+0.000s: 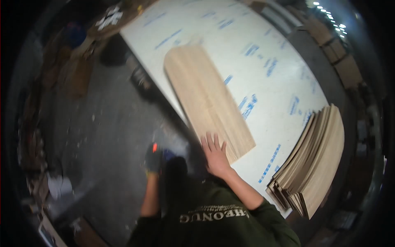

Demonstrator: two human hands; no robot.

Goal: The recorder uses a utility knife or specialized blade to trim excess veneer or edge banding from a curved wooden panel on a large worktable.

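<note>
A long wooden board [205, 94] with light brown grain and rounded far corners lies flat on the white table [284, 90]. Its left side runs along the table's left edge. My bare right hand [215, 155] rests on the board's near end, palm down and fingers spread. My left hand [154, 159], in a dark glove, hangs off the table's left side, over the floor. A small orange-red patch shows at its far end. Blur and darkness hide its fingers, and I cannot make out whether it holds anything.
A leaning stack of thin wooden boards [314, 160] stands at the table's right near edge. Blue print marks the table's white surface. A white bucket-like container [59, 186] sits on the dark floor [107, 123] at left. Cardboard boxes [347, 70] stand beyond the table's right side.
</note>
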